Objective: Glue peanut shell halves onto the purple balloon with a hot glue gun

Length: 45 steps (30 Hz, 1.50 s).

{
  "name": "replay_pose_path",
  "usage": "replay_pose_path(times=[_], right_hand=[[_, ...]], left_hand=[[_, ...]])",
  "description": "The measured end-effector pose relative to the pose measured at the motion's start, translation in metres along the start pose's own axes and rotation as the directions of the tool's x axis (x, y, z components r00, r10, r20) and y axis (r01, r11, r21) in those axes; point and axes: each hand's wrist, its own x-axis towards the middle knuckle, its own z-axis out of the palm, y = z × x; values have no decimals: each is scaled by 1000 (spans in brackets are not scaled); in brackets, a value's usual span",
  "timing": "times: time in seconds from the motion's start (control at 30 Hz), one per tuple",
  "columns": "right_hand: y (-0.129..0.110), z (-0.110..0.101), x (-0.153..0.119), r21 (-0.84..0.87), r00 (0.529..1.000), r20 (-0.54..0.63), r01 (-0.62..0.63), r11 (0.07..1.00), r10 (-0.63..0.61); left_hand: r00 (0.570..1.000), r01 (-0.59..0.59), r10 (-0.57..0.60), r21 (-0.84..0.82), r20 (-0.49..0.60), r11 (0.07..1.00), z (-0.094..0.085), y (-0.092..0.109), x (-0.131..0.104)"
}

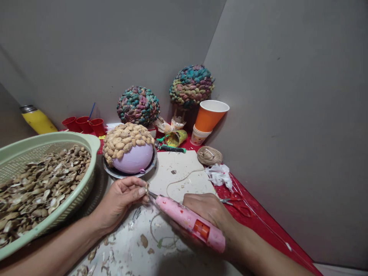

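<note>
My right hand [205, 211] is wrapped round a pink hot glue gun [191, 222], whose metal nozzle points left. At the nozzle's tip, my left hand [122, 197] pinches a small peanut shell [147, 188], mostly covered by the fingers. Just beyond my left hand, a lilac balloon [133, 158] sits in a metal bowl [113, 173]. Peanut shells [126, 138] cover its upper part, leaving the lower front bare. To the left stands a pale green colander [93, 153] heaped with loose peanut shells [54, 184].
Shell bits lie on the white board [184, 165]. Behind are two colourful shell-covered balls [138, 105], red cups [97, 126], a yellow bottle [38, 120] and orange paper cups [209, 117]. Twine [209, 156], crumpled plastic [220, 175] and scissors [237, 201] lie at right, by grey walls.
</note>
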Motion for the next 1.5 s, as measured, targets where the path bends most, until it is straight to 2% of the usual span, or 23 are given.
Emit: replay_pose_path(times=[0.23,0.47,0.57,0.7,0.8,0.97,1.17,1.33,1.5], right_hand=[[-1,-1,0,-4,1000,16,16,1000,-16],[-2,-2,0,-67,996,-35,79,995,-82],[-4,-5,1,-106,995,-18,94,990,-97],[-5,-7,3,-126,998,31,61,990,-58],[-4,-7,3,-120,996,57,71,990,-65],[-3,-6,2,-97,998,15,68,993,-67],[-3,-7,2,-71,997,40,66,995,-63],[-3,-7,3,-34,996,-52,70,997,-72],[-4,-8,3,-35,998,-28,62,997,-63]], left_hand=[[1000,2,-2,-7,-8,1000,0,1,-1],[1000,1,-2,-24,-18,1000,0,2,-1],[1000,0,-1,-27,-21,1000,0,2,-2],[1000,0,-1,-34,-23,999,1,3,-2],[1000,3,-4,-39,-21,999,2,4,-2],[1000,6,-7,-52,-21,999,4,5,-1],[1000,16,-17,-61,-19,998,2,5,-2],[999,25,-27,-62,-24,998,1,4,-2],[999,27,-28,-61,-29,998,2,4,-1]])
